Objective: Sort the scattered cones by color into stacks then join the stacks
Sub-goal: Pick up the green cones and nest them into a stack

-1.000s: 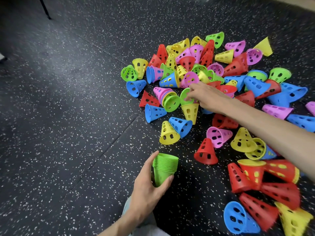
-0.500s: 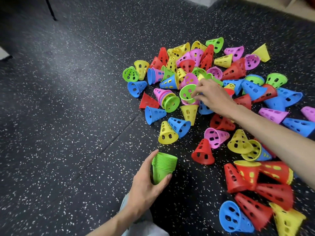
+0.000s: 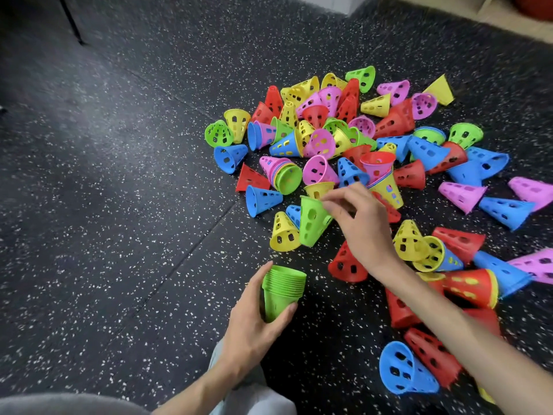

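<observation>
Since a moment ago my right hand has lifted a green cone out of the pile and drawn it toward me. On the left, my left hand wraps the green stack near my knee; to its right, my fingers pinch the cone's rim. I'm mid green sort; next I should turn the cone and nest it on the stack.

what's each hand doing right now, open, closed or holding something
Left hand: closed around the stack of green cones, holding it.
Right hand: pinching the rim of a single green cone, holding it.
</observation>
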